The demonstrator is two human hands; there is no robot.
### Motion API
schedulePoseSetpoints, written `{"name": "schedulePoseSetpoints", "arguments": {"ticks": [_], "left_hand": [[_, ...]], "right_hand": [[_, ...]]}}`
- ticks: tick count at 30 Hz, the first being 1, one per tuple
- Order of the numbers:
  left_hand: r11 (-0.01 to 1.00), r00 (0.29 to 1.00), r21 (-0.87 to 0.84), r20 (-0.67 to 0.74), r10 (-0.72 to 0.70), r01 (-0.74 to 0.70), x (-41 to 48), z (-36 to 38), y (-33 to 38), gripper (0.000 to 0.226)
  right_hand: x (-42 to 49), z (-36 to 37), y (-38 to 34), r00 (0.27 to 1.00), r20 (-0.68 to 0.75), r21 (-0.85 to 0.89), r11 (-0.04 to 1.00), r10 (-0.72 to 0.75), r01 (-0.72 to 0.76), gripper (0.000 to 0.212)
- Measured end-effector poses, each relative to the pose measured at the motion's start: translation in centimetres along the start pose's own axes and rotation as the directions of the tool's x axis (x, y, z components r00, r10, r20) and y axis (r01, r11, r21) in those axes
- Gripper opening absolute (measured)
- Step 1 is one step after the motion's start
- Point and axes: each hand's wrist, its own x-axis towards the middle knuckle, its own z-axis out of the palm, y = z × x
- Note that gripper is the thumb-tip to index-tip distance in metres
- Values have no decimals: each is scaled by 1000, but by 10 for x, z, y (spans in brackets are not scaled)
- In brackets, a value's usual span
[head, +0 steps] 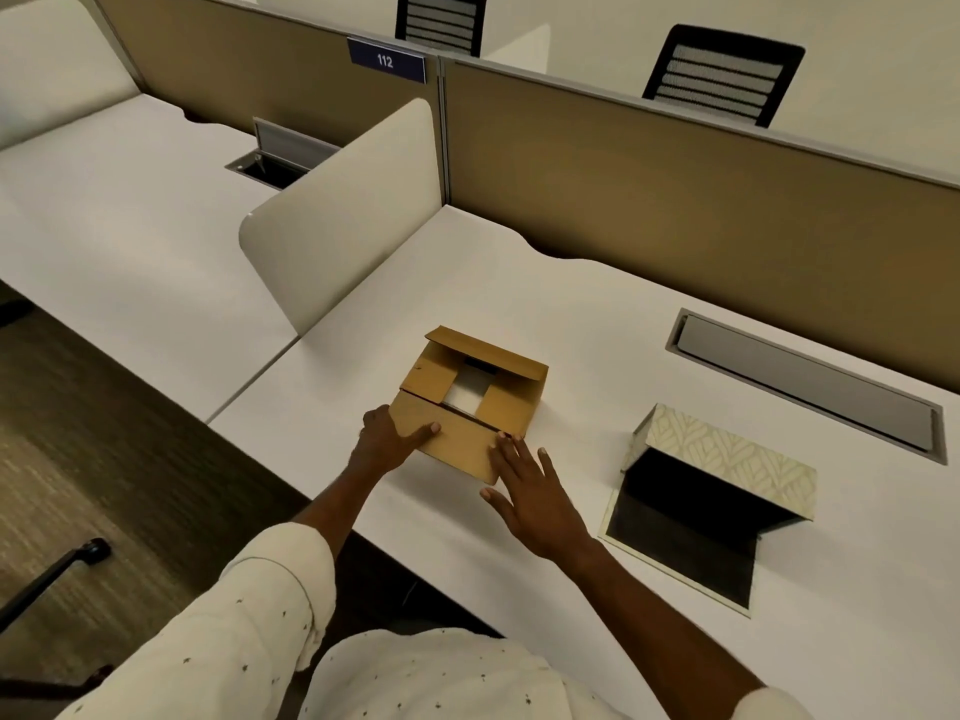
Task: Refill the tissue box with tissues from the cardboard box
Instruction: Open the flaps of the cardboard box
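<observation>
A brown cardboard box (pixel 467 407) sits on the white desk (pixel 571 314) with its flaps partly folded in, and white tissues (pixel 466 393) show through the gap in the middle. My left hand (pixel 387 439) grips the box's near left corner, thumb lying on the near flap. My right hand (pixel 535 491) rests flat with fingers spread, fingertips touching the near right corner. To the right lies the patterned tissue box (pixel 727 449), tipped on its side with its dark inside open toward me and a flap spread on the desk.
A grey cable tray lid (pixel 805 376) is set into the desk behind the tissue box. A white divider panel (pixel 343 215) stands at the left, a tan partition (pixel 675 184) at the back. Black chairs (pixel 727 70) stand beyond. The desk's front edge runs under my forearms.
</observation>
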Motion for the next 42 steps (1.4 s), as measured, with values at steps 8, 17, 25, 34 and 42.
{"name": "schedulePoseSetpoints", "arguments": {"ticks": [8,17,25,34,42], "left_hand": [[959,981,245,-91,169,-143,-28,-6,42,119],[566,800,592,257,542,-573,-12,-20,77,90],[417,780,694,346,521,-587,-7,-28,92,72],[348,722,708,326,610,-614,-9,-40,97,74],[310,683,728,288,671,-611,0,-47,89,90]], "right_hand": [[9,-10,2,994,-108,-102,995,-2,-9,65],[71,-46,-2,999,-38,-99,995,-35,31,51],[113,-60,-3,988,123,-250,961,-92,120,35],[128,-77,-13,984,-41,-366,919,-174,147,31],[117,-110,-20,992,-118,-401,911,51,-94,34]]}}
